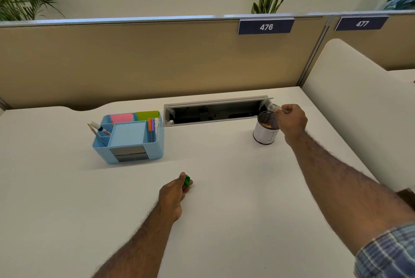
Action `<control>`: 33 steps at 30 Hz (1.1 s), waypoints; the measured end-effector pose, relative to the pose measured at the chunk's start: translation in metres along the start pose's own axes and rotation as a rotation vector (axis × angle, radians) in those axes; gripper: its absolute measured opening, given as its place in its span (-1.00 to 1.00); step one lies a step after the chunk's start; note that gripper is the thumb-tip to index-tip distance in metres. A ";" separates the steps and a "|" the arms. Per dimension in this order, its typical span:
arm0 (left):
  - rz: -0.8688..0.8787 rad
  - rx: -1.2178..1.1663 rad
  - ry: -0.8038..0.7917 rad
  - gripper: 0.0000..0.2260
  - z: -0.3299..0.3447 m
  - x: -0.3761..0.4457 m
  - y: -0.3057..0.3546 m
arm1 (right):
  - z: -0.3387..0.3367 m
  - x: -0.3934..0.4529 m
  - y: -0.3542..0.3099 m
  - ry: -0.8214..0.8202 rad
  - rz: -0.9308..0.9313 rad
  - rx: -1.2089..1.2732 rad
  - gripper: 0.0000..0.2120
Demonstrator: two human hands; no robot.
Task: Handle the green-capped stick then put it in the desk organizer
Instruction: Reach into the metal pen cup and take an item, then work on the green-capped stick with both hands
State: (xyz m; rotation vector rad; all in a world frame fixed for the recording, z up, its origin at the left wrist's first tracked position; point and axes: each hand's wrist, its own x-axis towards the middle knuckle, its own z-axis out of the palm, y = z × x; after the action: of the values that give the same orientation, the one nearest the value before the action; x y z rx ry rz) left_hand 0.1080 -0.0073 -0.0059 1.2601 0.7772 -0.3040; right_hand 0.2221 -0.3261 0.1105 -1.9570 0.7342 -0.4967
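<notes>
My left hand (174,192) rests on the white desk near the middle and pinches a small green cap (187,180) between thumb and fingers. My right hand (292,120) is raised at the far right, closed on a pale, see-through stick (274,107) whose end points left over the rim of a mesh cup (265,134). The cap is off the stick. The light blue desk organizer (130,138) stands at the back left, well apart from both hands, with sticky notes, pens, a pencil and a correction pen in its compartments.
An open cable tray (215,111) is sunk into the desk behind the cup. A tan partition (157,59) closes the back. A white side panel (350,107) stands to the right. Plants sit behind the partition.
</notes>
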 end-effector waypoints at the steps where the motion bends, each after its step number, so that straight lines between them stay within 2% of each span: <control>1: 0.001 -0.002 0.002 -0.75 0.000 -0.001 0.000 | 0.002 -0.003 0.000 -0.001 0.024 0.066 -0.70; 4: 0.005 -0.008 -0.001 -0.74 0.001 -0.003 0.001 | 0.007 -0.016 0.004 -0.070 0.123 0.251 -0.73; 7: 0.003 -0.012 -0.001 -0.83 0.000 -0.005 0.002 | 0.009 -0.036 0.005 -0.181 0.217 0.525 -0.91; 10: 0.006 -0.019 0.001 -0.85 -0.001 -0.008 0.001 | 0.010 -0.061 0.006 -0.317 0.305 0.766 -0.84; 12: 0.010 -0.022 0.008 -0.77 -0.001 -0.010 0.001 | 0.012 -0.079 0.008 -0.397 0.340 0.810 -0.83; 14: 0.016 -0.035 0.016 -0.66 -0.002 -0.013 0.001 | 0.016 -0.101 0.012 -0.468 0.363 0.789 -0.92; 16: 0.020 -0.050 0.021 -0.63 -0.003 -0.016 0.000 | 0.020 -0.126 0.019 -0.543 0.385 0.756 -0.91; 21: 0.020 -0.068 0.017 -0.66 -0.004 -0.021 -0.002 | 0.034 -0.188 0.047 -0.651 0.500 0.713 -0.86; 26: 0.022 -0.062 0.004 -0.70 -0.004 -0.023 -0.006 | 0.041 -0.233 0.065 -0.764 0.456 0.476 -0.83; 29: 0.020 -0.077 -0.001 -0.71 -0.004 -0.025 -0.009 | 0.046 -0.247 0.065 -0.778 0.441 0.420 -0.77; 33: 0.030 -0.083 -0.018 -0.72 -0.003 -0.029 -0.012 | 0.053 -0.252 0.061 -0.750 0.446 0.398 -0.79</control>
State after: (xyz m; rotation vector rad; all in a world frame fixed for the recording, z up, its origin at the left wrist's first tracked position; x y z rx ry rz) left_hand 0.0792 -0.0138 0.0043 1.1884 0.7477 -0.2565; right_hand 0.0509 -0.1442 0.0221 -1.3846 0.5011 0.3382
